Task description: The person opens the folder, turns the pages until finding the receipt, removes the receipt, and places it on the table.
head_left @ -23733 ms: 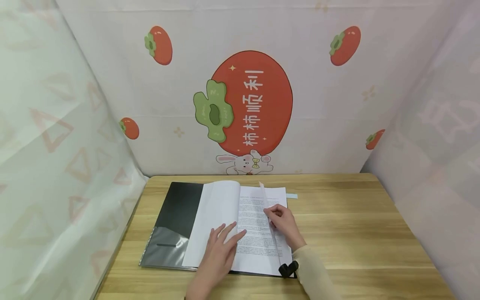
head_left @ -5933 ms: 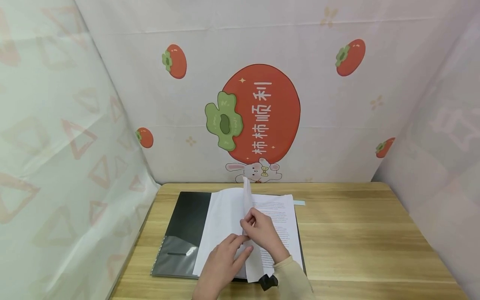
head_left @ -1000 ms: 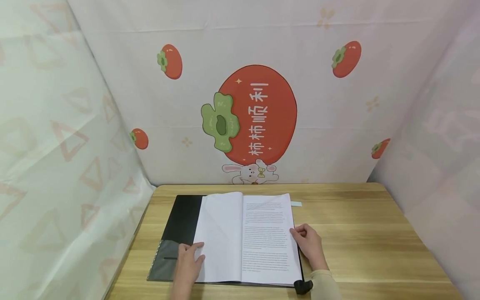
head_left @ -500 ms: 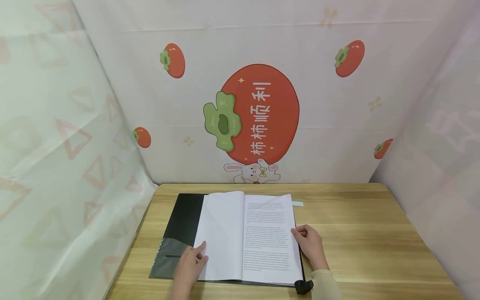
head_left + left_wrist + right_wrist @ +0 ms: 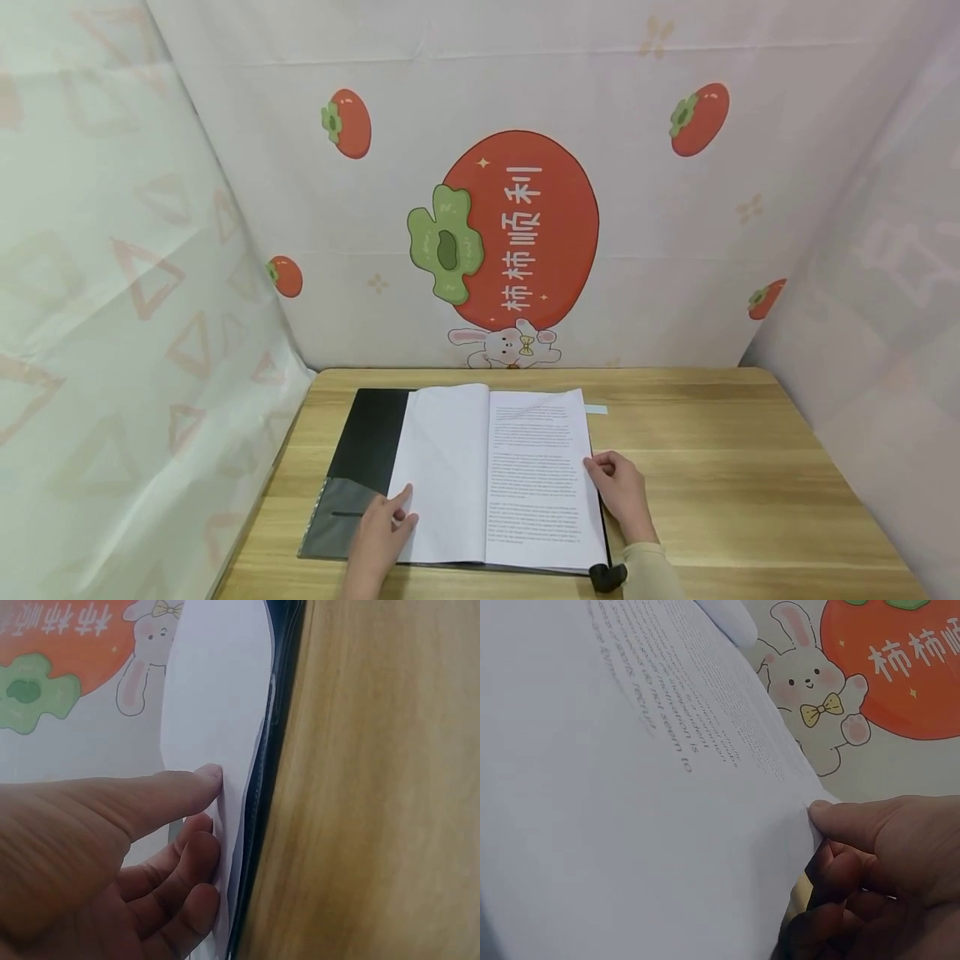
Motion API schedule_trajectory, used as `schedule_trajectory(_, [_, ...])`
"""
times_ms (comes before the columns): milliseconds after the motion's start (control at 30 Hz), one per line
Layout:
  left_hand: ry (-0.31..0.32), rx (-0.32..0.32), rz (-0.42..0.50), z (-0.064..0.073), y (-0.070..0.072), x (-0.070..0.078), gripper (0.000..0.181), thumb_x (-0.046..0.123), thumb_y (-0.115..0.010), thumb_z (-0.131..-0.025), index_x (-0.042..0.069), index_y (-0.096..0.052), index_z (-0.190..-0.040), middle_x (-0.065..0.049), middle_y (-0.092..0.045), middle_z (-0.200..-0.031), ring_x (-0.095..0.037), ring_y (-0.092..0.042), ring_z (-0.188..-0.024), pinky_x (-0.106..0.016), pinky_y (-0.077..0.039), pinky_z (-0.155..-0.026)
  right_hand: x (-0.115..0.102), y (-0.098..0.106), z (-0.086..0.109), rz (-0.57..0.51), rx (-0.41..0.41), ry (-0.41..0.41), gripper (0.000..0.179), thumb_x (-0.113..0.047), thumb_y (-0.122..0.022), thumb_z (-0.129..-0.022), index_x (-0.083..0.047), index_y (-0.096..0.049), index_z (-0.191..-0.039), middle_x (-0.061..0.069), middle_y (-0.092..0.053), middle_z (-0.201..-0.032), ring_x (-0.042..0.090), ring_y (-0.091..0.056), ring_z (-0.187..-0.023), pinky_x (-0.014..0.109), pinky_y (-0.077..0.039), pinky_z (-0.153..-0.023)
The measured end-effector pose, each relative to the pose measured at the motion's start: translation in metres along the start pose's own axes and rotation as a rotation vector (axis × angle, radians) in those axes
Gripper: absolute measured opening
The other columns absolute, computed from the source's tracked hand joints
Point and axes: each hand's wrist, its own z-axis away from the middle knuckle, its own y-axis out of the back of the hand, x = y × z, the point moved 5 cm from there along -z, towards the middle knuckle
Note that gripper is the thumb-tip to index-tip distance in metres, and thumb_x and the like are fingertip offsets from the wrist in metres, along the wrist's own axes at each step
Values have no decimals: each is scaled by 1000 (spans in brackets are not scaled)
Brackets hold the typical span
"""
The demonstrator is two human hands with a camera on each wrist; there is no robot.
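A black folder (image 5: 372, 433) lies spread on the table, with a stack of white paper in it. Its left page (image 5: 442, 475) is blank and its right page (image 5: 532, 475) carries printed text. My left hand (image 5: 377, 537) rests at the lower left edge of the blank page, index finger stretched out. Its thumb (image 5: 180, 796) touches the paper in the left wrist view, the other fingers bent beside the edge. At the right edge of the printed page my right hand (image 5: 621, 490) pinches the sheet, thumb (image 5: 847, 821) on top and fingers bent below.
A clear pocket (image 5: 337, 525) covers the folder's lower left inside. A pale blue tab (image 5: 596, 409) sticks out at the upper right. A black wrist camera (image 5: 606, 577) sits near the folder's lower right corner. The wooden table (image 5: 712, 467) ends at a patterned back curtain (image 5: 652, 308).
Some seconds ago my right hand held a sheet raised mid-folder; the pages now lie flat and it is at the right edge. My left hand moved left, and its index finger has since straightened.
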Motion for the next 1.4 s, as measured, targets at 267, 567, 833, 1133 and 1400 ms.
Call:
schedule_trajectory(267, [32, -29, -13, 0, -2, 1, 49, 13, -78, -94, 0, -66, -140, 0, -53, -90, -12, -51, -75, -29, -45, -64, -9, 3, 6, 99, 60, 63, 18, -17, -68, -103, 0, -71, -99, 8, -68, -86, 20, -58, -75, 29, -46, -63])
schedule_trajectory(567, [53, -37, -1, 2, -4, 4, 50, 12, -78, -95, 0, -65, -141, -1, -54, -92, -13, -52, -75, -30, -46, -65, -17, 0, 14, 260, 111, 54, 17, -19, -68, -104, -3, -67, -97, 6, -67, -82, 19, -57, -66, 33, -43, -55])
schedule_trajectory(833, [57, -19, 1, 2, -5, 5, 49, 11, -77, -94, -1, -65, -141, -2, -54, -93, -12, -53, -74, -31, -46, -64, -20, -1, 14, 258, 114, 57, 16, -17, -65, -105, -1, -65, -100, 8, -65, -83, 19, -57, -66, 33, -42, -55])
schedule_trajectory(1133, [59, -16, 11, 3, -6, 5, 49, 11, -75, -95, -2, -64, -141, -3, -54, -94, -13, -53, -76, -31, -46, -64, -29, 2, 16, 237, 133, 122, 18, -17, -65, -105, 0, -69, -105, 10, -70, -90, 19, -61, -72, 32, -47, -56])
schedule_trajectory(1400, [73, -3, 15, 4, -6, 4, 49, 10, -75, -94, -1, -65, -141, -3, -54, -95, -13, -52, -75, -31, -45, -64, -44, 1, 26, 305, 207, 142, 13, -15, -66, -104, -6, -65, -96, 8, -63, -89, 21, -54, -67, 34, -41, -54])
